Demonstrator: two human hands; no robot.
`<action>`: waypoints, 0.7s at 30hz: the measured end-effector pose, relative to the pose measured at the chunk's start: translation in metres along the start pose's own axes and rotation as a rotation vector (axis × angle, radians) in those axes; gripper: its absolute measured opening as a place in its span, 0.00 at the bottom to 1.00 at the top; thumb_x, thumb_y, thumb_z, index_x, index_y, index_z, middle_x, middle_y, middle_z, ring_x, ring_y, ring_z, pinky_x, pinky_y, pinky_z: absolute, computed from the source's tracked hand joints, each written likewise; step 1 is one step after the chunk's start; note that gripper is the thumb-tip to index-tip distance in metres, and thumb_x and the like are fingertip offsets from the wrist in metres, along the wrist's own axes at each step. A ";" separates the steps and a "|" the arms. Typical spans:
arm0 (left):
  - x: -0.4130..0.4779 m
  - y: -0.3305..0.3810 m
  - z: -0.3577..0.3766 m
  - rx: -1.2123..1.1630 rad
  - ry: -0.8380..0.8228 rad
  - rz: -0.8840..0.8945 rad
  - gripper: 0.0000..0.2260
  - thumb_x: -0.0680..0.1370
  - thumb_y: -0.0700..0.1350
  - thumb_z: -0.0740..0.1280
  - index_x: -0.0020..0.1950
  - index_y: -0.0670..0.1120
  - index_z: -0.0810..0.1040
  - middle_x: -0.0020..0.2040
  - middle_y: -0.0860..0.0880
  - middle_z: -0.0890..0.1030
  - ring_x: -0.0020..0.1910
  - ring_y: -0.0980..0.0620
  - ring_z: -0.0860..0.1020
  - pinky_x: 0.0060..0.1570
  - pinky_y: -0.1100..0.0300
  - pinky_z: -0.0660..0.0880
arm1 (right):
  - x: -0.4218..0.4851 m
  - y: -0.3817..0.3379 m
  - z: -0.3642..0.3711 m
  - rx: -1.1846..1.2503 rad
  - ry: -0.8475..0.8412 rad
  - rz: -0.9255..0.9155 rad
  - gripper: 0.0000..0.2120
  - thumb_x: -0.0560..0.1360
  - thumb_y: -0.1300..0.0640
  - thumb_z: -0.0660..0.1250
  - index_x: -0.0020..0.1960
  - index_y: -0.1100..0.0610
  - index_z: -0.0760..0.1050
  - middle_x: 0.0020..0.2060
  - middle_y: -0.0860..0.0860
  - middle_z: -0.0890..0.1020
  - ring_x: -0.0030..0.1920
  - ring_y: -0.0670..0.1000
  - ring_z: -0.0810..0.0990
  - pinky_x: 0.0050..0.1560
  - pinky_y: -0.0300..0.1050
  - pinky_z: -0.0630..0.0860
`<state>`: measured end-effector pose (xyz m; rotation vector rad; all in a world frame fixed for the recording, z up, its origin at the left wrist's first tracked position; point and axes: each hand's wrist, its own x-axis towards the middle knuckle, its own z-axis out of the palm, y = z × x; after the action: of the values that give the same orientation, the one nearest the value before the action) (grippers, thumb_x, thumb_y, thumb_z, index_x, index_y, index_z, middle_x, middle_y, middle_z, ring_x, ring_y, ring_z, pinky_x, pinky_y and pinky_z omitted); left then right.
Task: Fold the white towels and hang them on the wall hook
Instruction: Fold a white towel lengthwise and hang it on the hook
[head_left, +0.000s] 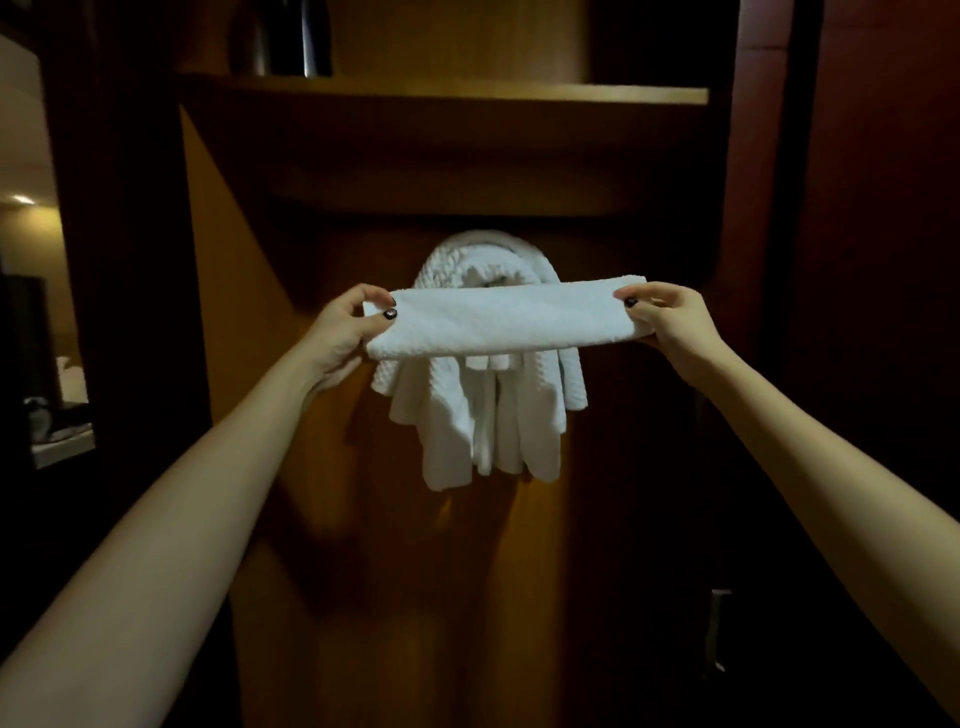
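A folded white towel (501, 325) is stretched level as a long narrow band in front of the wooden wall. My left hand (343, 332) pinches its left end and my right hand (670, 325) pinches its right end. Directly behind it, several white towels (483, 415) hang in a bunch from the wall, draped over a point near the top. The hook itself is hidden under them.
A wooden shelf (447, 96) juts out above the hanging towels, with a dark metal object (291, 36) on it. Wooden side panels (223, 291) frame the recess. A dim room opening (36, 312) lies at far left.
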<state>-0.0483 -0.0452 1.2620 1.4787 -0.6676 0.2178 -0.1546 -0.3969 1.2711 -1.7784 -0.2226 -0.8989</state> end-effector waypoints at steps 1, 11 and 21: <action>0.011 0.002 -0.001 -0.010 0.024 0.015 0.09 0.77 0.35 0.64 0.47 0.50 0.76 0.48 0.47 0.75 0.38 0.54 0.77 0.31 0.60 0.76 | 0.011 0.000 0.005 0.007 0.014 -0.021 0.11 0.76 0.68 0.61 0.52 0.60 0.79 0.46 0.53 0.77 0.42 0.48 0.77 0.39 0.39 0.78; 0.132 0.031 -0.018 -0.102 0.047 0.134 0.06 0.78 0.37 0.64 0.52 0.46 0.73 0.46 0.47 0.78 0.34 0.58 0.80 0.29 0.64 0.77 | 0.138 0.007 0.033 0.223 0.087 -0.110 0.12 0.75 0.68 0.63 0.57 0.64 0.78 0.49 0.55 0.81 0.45 0.49 0.82 0.40 0.36 0.79; 0.215 -0.020 -0.006 -0.279 0.057 0.041 0.17 0.80 0.38 0.61 0.68 0.34 0.68 0.47 0.43 0.78 0.42 0.52 0.78 0.38 0.63 0.78 | 0.204 0.060 0.065 0.335 0.153 0.097 0.12 0.76 0.68 0.65 0.59 0.68 0.77 0.51 0.62 0.80 0.49 0.54 0.80 0.38 0.40 0.78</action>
<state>0.1372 -0.0975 1.3604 1.1886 -0.6547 0.1894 0.0503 -0.4180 1.3540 -1.3935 -0.1750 -0.8674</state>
